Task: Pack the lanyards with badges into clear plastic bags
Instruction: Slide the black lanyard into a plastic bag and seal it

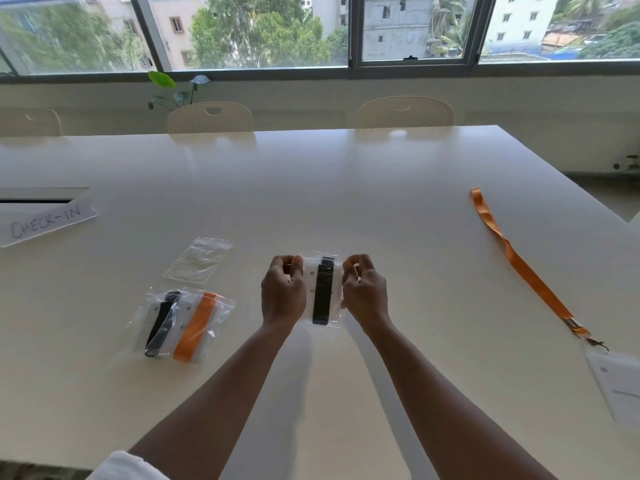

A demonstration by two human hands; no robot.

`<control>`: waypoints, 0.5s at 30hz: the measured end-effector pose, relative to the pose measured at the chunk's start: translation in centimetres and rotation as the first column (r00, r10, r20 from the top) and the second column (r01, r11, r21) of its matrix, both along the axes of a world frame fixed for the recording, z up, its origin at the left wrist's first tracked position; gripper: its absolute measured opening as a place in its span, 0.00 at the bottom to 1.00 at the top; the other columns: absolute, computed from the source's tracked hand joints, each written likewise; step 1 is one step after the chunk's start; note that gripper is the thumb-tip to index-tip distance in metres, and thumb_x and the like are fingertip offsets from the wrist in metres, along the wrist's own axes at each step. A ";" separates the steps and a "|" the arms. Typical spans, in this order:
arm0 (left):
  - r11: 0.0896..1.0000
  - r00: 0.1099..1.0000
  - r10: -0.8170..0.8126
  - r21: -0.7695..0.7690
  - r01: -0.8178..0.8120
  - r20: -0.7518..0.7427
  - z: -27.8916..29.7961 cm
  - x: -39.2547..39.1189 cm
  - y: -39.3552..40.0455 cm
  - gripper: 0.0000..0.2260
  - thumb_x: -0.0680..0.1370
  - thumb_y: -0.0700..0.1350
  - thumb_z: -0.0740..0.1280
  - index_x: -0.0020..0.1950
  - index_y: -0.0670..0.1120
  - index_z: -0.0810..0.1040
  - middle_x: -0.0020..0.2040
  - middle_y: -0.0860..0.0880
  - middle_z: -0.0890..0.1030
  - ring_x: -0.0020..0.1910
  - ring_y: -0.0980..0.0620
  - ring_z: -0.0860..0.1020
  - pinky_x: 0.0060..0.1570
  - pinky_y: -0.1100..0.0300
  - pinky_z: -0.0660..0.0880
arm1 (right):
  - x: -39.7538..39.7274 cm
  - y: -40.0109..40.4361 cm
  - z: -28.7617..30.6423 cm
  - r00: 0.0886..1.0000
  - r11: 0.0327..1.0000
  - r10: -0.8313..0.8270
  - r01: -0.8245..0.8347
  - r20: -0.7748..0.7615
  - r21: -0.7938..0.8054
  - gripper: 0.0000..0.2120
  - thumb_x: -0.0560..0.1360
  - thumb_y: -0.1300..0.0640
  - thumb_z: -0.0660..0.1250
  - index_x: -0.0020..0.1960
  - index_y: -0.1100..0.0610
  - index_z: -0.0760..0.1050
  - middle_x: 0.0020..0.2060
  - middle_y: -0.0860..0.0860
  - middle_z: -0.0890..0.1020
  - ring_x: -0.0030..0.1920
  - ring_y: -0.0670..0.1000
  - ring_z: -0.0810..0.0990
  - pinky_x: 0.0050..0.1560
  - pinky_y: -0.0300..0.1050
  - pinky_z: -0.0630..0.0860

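Presently, left hand (283, 296) and right hand (364, 295) hold a clear bag (322, 289) with a black lanyard above the white bench (346, 188), fingers (294, 265) pinched on its upper edges. Two packed bags (180, 323) and an empty bag (197, 259) lie left; an orange lanyard (519, 265) with badge (616, 386) lies right.

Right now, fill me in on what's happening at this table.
A person is packing lanyards with badges. Both hands, left hand and right hand, pinch the sides of a clear bag holding a black lanyard and badge. Two packed bags lie to the left, an empty bag behind them. An orange lanyard with its badge waits unpacked at right.
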State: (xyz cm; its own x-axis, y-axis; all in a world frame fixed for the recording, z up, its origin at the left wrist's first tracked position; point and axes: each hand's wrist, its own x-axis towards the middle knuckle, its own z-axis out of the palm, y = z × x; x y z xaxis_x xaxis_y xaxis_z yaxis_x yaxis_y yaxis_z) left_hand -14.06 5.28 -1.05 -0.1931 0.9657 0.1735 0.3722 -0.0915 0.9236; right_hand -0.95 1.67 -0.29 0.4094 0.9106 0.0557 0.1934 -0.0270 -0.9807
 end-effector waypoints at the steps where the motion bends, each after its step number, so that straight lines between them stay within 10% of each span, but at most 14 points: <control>1: 1.000 1.000 0.010 0.001 -0.010 -0.007 0.0 -0.5 -0.2 0.08 0.83 0.53 0.60 0.52 0.50 0.74 0.44 0.50 0.80 0.45 0.48 0.81 0.46 0.48 0.81 | -0.4 0.0 0.0 1.000 1.000 0.015 -0.015 -0.010 -0.002 0.08 0.80 0.63 0.59 0.45 0.54 0.72 0.35 0.55 0.76 0.30 0.51 0.76 0.23 0.44 0.78; 15: 0.987 0.966 0.158 0.049 -0.151 -0.205 1.0 -10.4 -1.6 0.12 0.81 0.54 0.63 0.51 0.47 0.80 0.44 0.52 0.81 0.44 0.52 0.78 0.44 0.60 0.71 | -8.3 0.8 -0.4 0.981 0.968 0.173 -0.187 -0.092 -0.165 0.06 0.78 0.62 0.60 0.43 0.57 0.74 0.41 0.59 0.83 0.31 0.51 0.80 0.30 0.40 0.75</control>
State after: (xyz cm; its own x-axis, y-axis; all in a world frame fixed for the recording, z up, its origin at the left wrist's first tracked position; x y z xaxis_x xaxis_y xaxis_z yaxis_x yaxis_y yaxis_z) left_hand -24.44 3.70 -0.05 -0.2955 0.9202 0.2568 0.5678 -0.0470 0.8218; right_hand -9.21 2.49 -0.66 0.2349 0.9628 -0.1336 0.1355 -0.1685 -0.9763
